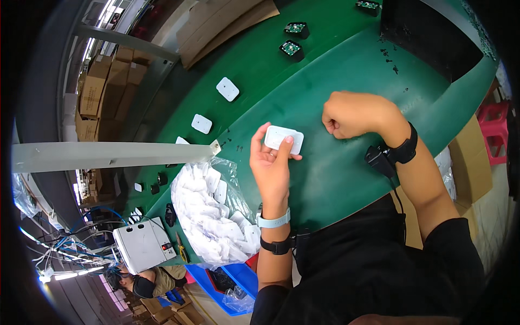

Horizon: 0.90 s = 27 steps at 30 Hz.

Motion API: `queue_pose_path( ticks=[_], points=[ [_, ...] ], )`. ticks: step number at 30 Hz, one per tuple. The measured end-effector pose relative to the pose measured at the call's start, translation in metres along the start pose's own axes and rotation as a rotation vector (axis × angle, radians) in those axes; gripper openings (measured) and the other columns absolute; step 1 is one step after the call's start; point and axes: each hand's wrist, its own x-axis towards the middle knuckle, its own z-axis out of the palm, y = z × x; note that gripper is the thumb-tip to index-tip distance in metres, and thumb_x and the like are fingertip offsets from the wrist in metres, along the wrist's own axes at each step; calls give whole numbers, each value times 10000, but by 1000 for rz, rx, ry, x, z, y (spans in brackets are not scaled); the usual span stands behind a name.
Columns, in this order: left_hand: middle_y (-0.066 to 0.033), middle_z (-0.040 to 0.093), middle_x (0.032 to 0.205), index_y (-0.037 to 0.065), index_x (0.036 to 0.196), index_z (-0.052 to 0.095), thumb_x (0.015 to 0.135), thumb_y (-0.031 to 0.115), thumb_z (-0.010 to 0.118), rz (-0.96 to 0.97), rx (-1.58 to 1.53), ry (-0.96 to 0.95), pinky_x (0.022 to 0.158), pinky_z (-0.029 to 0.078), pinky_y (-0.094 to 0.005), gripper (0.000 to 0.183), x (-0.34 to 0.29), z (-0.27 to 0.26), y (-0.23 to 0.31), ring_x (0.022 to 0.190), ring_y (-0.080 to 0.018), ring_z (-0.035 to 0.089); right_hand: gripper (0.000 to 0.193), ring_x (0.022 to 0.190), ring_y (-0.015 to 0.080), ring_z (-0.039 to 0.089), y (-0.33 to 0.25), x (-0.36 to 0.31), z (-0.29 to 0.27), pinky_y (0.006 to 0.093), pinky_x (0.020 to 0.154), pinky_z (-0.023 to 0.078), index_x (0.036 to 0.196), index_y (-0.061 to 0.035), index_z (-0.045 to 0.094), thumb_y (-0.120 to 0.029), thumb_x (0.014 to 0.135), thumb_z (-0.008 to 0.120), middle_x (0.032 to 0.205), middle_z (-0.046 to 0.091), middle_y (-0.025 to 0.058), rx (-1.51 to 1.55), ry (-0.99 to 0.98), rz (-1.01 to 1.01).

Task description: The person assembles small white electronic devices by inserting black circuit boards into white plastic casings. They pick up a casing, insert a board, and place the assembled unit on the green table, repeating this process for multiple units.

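Note:
My left hand [272, 172] grips a white rounded-rectangle plastic cover [277, 135] above the green work surface. The thumb presses on its face and the other fingers support it from behind. To the right, my right hand [355, 115] is closed, its fingers curled in over the surface. Whatever it may hold is hidden inside the curl. Left of my left forearm lies a clear bag [208, 216] full of similar white pieces. Small dark screws [239, 148] are scattered just left of my left hand.
Beyond a raised edge, white covers [227, 89] and black housings with green circuit boards [292, 50] sit on a green belt. A black mat [428, 38] lies far right, near more screws [385, 52]. A metal bar [114, 157] juts in from the left, above a white box [142, 245].

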Motion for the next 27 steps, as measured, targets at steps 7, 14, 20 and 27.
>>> queue_pose_path(
  ticks=[7, 14, 20, 27],
  points=[
    [-185, 662, 1112, -47, 1399, 403, 918, -49, 628, 32, -71, -30, 684, 629, -335, 531, 10, 1, -18, 919, -215, 693, 50, 634, 310, 654, -11, 5, -1, 396, 575, 507, 722, -4, 684, -46, 698, 672, 669, 660, 162, 25, 116, 26],
    [-183, 654, 1115, -16, 1412, 393, 914, -96, 589, 68, -94, -64, 745, 651, -384, 542, 7, 6, -13, 954, -238, 695, 70, 581, 179, 579, -22, 16, 10, 293, 552, 469, 804, 2, 633, -44, 774, 675, 670, 610, 68, 443, 384, -256],
    [-162, 649, 1101, 6, 1324, 477, 924, -54, 621, 11, -199, -45, 743, 647, -374, 429, 9, -2, -19, 956, -240, 695, 94, 619, 199, 594, -26, 22, 18, 313, 572, 479, 835, -6, 625, -48, 796, 699, 717, 615, 80, 372, 459, -307],
    [-170, 646, 1200, -24, 1214, 541, 949, 13, 639, -87, -167, -11, 744, 616, -322, 285, 10, -4, -19, 975, -204, 691, 112, 663, 268, 591, -26, 25, 20, 358, 610, 495, 814, -8, 611, -48, 787, 712, 742, 618, 94, 213, 537, -375]
  ],
)
